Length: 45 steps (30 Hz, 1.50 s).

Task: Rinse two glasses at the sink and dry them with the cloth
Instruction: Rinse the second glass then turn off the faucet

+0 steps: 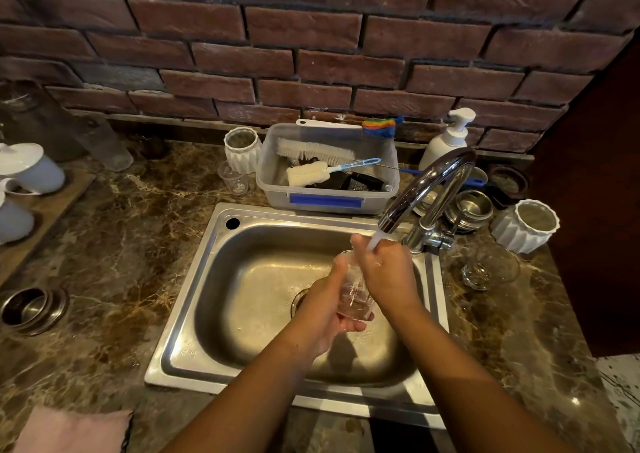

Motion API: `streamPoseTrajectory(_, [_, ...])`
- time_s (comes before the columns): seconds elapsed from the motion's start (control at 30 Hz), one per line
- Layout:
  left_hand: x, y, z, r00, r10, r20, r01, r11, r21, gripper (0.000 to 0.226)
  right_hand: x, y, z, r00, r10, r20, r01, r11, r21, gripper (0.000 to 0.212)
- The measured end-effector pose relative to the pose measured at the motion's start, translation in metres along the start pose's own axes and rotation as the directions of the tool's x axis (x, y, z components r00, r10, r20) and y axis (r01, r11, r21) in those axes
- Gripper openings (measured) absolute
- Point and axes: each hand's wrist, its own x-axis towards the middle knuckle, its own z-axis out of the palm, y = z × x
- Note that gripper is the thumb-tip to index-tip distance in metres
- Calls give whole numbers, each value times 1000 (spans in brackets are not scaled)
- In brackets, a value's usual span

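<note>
Over the steel sink (194,300) my left hand (322,310) grips a clear glass (355,293) from below, tilted, its mouth toward the tap. My right hand (384,272) lies over the glass's upper part, its fingers at the rim; whether they reach inside I cannot tell. Water runs from the chrome tap (429,189) onto my right hand and the glass. A second clear glass (490,267) stands on the counter right of the sink. A pink cloth (72,430) lies at the counter's front left corner.
Behind the sink stands a plastic tub (327,196) of brushes, with a white soap pump (448,139) and white ribbed pots (524,225) near it. White mugs (31,168) sit on a wooden tray at the left. Steel cups (29,309) are set into the marble counter.
</note>
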Motion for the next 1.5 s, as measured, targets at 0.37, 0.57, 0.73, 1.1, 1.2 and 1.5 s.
streamPoseTrajectory(0.37, [-3, 4, 0, 998, -58, -21, 55, 994, -100, 60, -15, 2, 2, 1000, 11, -8, -10, 992, 127, 33])
streamPoseTrajectory(0.57, [-4, 1, 8, 999, 43, 5, -43, 999, -24, 62, -1, 3, -1, 993, 66, -96, -53, 990, 134, 42])
streamPoseTrajectory(0.73, [-6, 12, 7, 999, 8, 31, 2, 948, -319, 46, -18, 0, 2, 1000, -15, -2, 15, 994, 112, 41])
streamPoseTrajectory(1.1, [5, 8, 5, 992, -124, -38, 72, 769, -636, 45, -29, 2, 5, 976, -217, 22, 218, 970, -104, 28])
streamPoseTrajectory(1.2, [11, 10, 2, 992, -118, 33, 113, 780, -616, 47, -38, -3, -4, 980, -191, 55, 192, 981, -15, 18])
streamPoseTrajectory(1.5, [18, 6, 10, 979, -199, 35, 186, 819, -543, 40, -38, -10, -17, 965, 60, 256, -130, 954, 269, 88])
